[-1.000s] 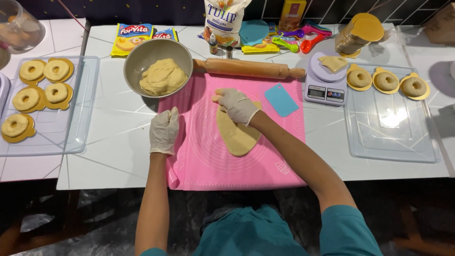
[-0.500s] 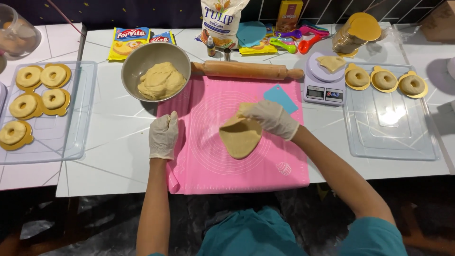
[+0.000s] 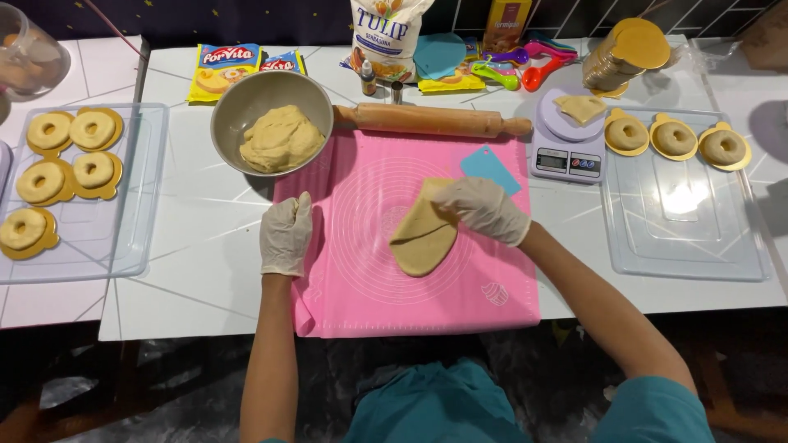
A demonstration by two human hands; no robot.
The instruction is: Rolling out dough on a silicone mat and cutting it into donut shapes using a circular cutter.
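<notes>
right hand folding dough (gloved), pink mat

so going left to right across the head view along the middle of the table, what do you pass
clear tray of ring-shaped dough → left hand on the pink mat's edge → flattened dough piece → right hand folding it → clear tray on the right
</notes>
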